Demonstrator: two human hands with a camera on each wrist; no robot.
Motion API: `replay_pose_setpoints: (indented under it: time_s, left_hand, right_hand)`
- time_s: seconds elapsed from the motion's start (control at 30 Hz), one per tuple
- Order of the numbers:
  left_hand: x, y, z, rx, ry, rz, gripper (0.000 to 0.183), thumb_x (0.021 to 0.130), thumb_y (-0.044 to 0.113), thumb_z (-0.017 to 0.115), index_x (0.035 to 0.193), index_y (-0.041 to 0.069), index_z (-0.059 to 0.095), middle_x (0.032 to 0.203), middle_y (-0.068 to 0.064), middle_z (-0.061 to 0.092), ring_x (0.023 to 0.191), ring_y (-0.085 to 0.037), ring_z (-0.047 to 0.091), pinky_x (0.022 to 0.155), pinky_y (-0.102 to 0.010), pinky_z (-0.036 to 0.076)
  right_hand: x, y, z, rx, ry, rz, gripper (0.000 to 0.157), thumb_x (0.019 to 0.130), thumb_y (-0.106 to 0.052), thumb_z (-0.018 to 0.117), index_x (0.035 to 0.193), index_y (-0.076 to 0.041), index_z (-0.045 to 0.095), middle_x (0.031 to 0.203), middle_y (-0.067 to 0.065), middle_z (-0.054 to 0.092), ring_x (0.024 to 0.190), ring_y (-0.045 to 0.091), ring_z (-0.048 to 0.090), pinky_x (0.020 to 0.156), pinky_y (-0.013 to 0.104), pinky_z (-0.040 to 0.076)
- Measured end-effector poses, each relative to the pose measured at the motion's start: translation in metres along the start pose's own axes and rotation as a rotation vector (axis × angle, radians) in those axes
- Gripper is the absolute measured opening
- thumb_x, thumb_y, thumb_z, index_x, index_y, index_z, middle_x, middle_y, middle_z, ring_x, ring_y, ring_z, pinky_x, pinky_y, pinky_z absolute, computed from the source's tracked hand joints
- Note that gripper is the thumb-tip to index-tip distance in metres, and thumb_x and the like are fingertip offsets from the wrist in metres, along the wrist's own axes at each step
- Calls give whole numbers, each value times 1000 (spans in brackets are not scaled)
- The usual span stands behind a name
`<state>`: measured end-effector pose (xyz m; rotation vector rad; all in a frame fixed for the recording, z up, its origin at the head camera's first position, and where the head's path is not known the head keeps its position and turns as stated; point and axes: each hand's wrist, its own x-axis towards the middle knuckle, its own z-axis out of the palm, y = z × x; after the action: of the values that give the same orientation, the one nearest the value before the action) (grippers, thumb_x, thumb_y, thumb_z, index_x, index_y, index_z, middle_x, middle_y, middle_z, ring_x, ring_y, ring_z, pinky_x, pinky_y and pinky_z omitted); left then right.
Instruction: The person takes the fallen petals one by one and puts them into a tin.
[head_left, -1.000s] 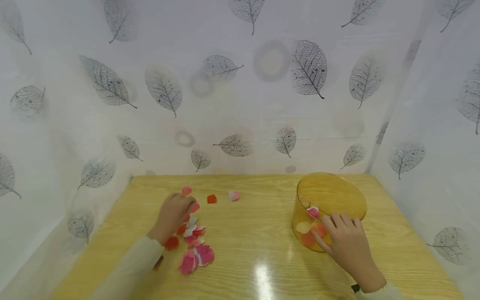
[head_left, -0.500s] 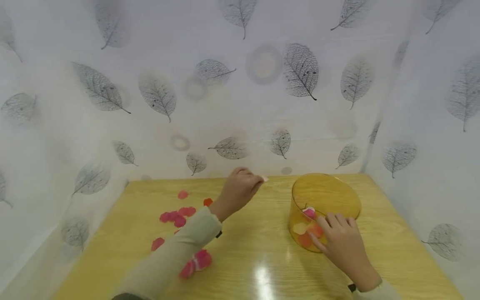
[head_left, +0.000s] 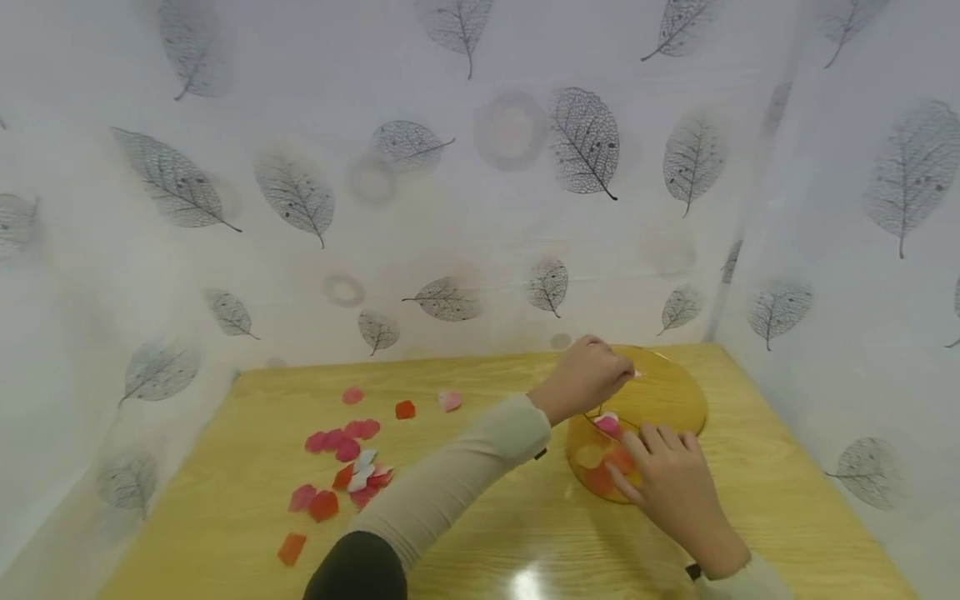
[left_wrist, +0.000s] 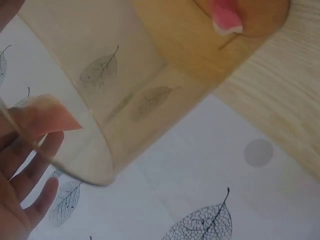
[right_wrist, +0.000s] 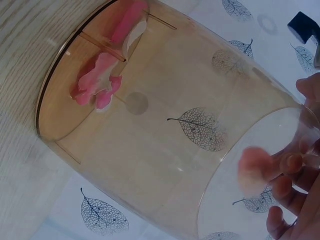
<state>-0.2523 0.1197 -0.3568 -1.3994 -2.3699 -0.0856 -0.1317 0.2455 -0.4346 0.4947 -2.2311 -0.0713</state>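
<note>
My left hand (head_left: 585, 379) pinches a pale pink petal (left_wrist: 55, 119) at the mouth of an amber see-through cylinder container (head_left: 663, 396). In the right wrist view the same petal (right_wrist: 254, 167) shows within the container's round opening. My right hand (head_left: 678, 492) holds the container's near right side, thumb and fingers spread along its wall. At the container's bottom lie several petals, among them a pink and white petal (head_left: 608, 424) and orange-red petals (head_left: 600, 477). Thin dark sticks (right_wrist: 102, 46) are also seen there.
On the left of the wooden table (head_left: 510, 533) lie loose petals: dark pink petals (head_left: 330, 440), white petals (head_left: 362, 469), a red petal (head_left: 324, 505), an orange petal (head_left: 291, 548) and a pale pink petal (head_left: 450, 402). A leaf-patterned white curtain (head_left: 465, 217) stands behind.
My left hand has moved right from the loose petals, carrying the pale pink petal, to the container's mouth. My right hand has stayed at the container. The head view has shifted slightly.
</note>
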Motion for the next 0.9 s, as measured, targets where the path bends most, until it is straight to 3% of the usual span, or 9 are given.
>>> replay_pose_setpoints:
  time_s: [0.2, 0.3, 0.4, 0.5, 0.7, 0.9]
  left_hand:
    - [19, 13, 16, -36, -127, -13, 24, 97, 31, 51, 84, 25, 70, 68, 13, 64, 60, -1, 49, 95, -25, 45]
    - [24, 18, 20, -60, -246, -27, 18, 94, 34, 55, 96, 26, 71, 86, 15, 70, 75, 2, 57, 96, -24, 45]
    - [25, 21, 22, -72, -370, -37, 27, 90, 36, 61, 115, 30, 66, 113, 18, 66, 101, 1, 61, 96, -23, 45]
    - [24, 20, 23, -79, -428, -44, 36, 88, 36, 63, 124, 31, 61, 124, 17, 61, 111, -2, 59, 96, -23, 45]
    - [16, 11, 22, -94, -374, -39, 33, 91, 34, 60, 123, 29, 62, 122, 15, 63, 108, -3, 61, 99, -26, 43]
    - [-2, 4, 14, -95, -230, -27, 30, 94, 33, 57, 122, 25, 63, 116, 12, 67, 105, -4, 62, 103, -27, 41]
  right_hand:
    - [1, -1, -1, -1, 9, -12, 60, 97, -55, 21, 79, -6, 51, 68, 8, 51, 58, 26, 48, 53, 35, 30]
    - [0, 0, -1, 0, 9, -17, 59, 97, -54, 22, 79, -6, 51, 70, 9, 52, 57, 25, 46, 52, 34, 29]
    - [0, 0, -1, -11, 2, -11, 60, 96, -55, 21, 83, -6, 54, 72, 9, 53, 58, 25, 47, 52, 34, 29]
    - [0, -1, -1, -10, -2, -9, 60, 96, -55, 21, 90, -6, 56, 74, 9, 56, 58, 26, 48, 52, 33, 28]
    - [1, -1, -1, 1, 5, -6, 63, 97, -55, 20, 93, -4, 57, 73, 11, 58, 59, 29, 51, 51, 35, 30]
    - [0, -1, 0, -18, -1, -3, 64, 97, -57, 18, 93, -6, 57, 73, 10, 60, 60, 28, 53, 51, 36, 33]
